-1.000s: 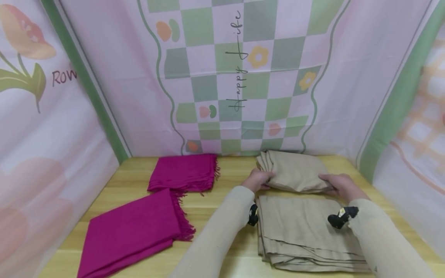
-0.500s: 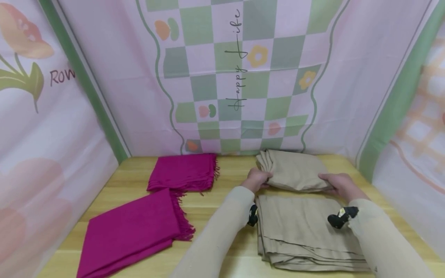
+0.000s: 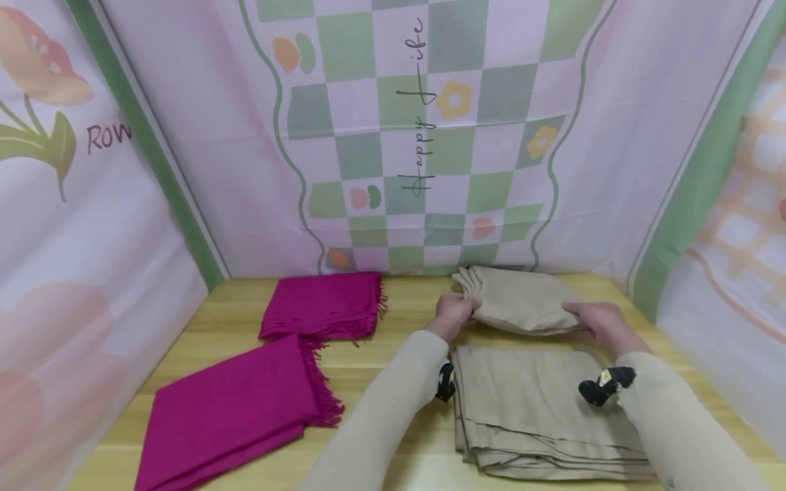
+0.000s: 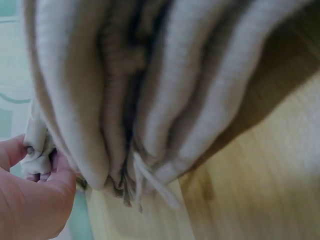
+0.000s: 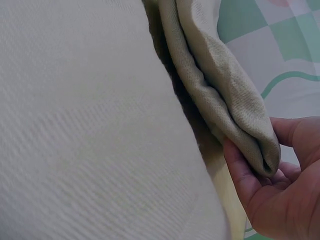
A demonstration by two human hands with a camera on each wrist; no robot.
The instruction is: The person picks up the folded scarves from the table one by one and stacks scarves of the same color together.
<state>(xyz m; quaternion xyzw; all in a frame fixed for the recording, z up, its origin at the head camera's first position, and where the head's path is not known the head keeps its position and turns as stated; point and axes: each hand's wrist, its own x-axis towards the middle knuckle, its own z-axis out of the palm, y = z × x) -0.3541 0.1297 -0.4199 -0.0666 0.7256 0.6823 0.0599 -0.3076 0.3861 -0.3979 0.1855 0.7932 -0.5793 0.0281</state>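
A folded beige scarf (image 3: 522, 299) lies at the back right of the table, against the rear curtain. My left hand (image 3: 453, 315) grips its near left corner. At the near right corner, my right hand (image 3: 604, 324) pinches the folded layers between thumb and fingers, as the right wrist view shows on the scarf edge (image 5: 235, 110). A larger folded beige scarf (image 3: 540, 402) rests just in front, beneath my forearms. Its stacked folds (image 4: 175, 85) and a bit of fringe fill much of the left wrist view.
Two folded magenta scarves with fringes lie on the left side: a smaller one (image 3: 322, 305) at the back and a larger one (image 3: 230, 412) nearer. The wooden table (image 3: 393, 389) is bounded by printed curtains (image 3: 454, 198) behind and at both sides.
My left hand has shifted slightly left and up, with the corner it grips. The rear scarf's near edge sits a touch higher. My right hand has barely moved.
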